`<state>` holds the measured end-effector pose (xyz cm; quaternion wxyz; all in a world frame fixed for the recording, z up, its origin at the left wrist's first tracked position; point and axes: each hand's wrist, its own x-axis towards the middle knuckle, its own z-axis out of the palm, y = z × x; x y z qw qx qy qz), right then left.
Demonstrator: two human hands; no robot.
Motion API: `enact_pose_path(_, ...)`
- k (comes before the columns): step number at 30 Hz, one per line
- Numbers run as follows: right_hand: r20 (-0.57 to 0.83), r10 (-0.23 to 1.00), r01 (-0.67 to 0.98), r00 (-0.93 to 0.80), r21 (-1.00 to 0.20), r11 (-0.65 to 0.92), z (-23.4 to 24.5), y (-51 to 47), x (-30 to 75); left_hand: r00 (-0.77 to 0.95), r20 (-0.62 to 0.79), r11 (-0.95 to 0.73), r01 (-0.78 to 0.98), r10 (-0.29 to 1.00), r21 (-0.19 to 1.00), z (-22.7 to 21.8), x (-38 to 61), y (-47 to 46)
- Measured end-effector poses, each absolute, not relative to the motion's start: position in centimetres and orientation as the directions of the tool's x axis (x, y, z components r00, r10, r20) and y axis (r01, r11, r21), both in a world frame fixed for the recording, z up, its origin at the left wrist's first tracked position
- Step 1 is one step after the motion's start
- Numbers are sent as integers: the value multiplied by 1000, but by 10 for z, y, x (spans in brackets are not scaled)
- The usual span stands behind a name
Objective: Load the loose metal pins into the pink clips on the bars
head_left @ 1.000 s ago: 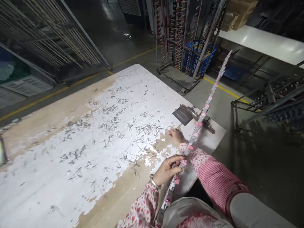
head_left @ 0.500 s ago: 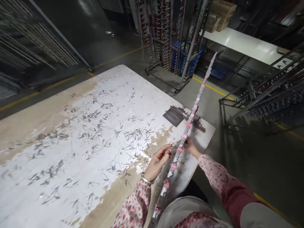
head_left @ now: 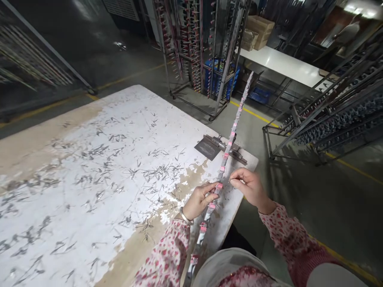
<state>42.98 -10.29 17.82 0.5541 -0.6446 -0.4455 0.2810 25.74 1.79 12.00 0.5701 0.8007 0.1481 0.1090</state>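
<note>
- Standing far to the left of your grip, beyond the table, a rack (head_left: 26,59) carries rows of thin rods.
- To the left of your hands spreads the worktable (head_left: 30,147), white with tan patches; thin wire pieces (head_left: 163,171) lie scattered over it, one dense tangle just beyond your left hand.
- Well past your grip, off the table's far edge, you have a tall peg rack (head_left: 191,44), with a blue bin (head_left: 217,77) showing through its frame.
- Your left hand (head_left: 197,200), a bangle (head_left: 186,217) at its wrist, meets the left edge of the long strip (head_left: 224,162) at a pink piece (head_left: 220,186). Thumb and forefinger sit slightly apart there; whether they clamp it, I cannot tell.
- Ahead of those fingers, a dark metal plate (head_left: 207,149) lies on the table, joined to a bar (head_left: 239,156) that the strip crosses.
- The strip passes between your hands, slanting from beside your lap to well beyond your grip.
- Your right hand (head_left: 251,189) hangs just right of the strip, thumb and forefinger tips drawn close together; whether they pinch something small, I cannot tell.
- Far beyond your right hand, cardboard boxes (head_left: 259,30) sit on a white table (head_left: 284,63).
- Farthest right of your grip, another rack (head_left: 326,115) holds rows of small pieces.
</note>
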Motion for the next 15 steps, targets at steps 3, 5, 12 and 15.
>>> enact_pose_path(3, 219, 878, 391, 425, -920, 40, 186, -102, 426, 918, 39, -337, 106, 396, 935, 120, 258, 15)
enact_pose_path(5, 272, 876, 462, 398, -884, 64, 189, -100, 424, 912, 49, -342, 102, 406, 934, 118, 259, 13)
enact_pose_path(12, 350, 878, 596, 327, -797, 96, 194, -96, 420, 911, 72, -336, 75, 406, 939, 117, 261, 11)
enact_pose_path(15, 369, 881, 622, 295, -774, 117, 195, -96, 420, 912, 68, -336, 79, 406, 939, 119, 261, 11)
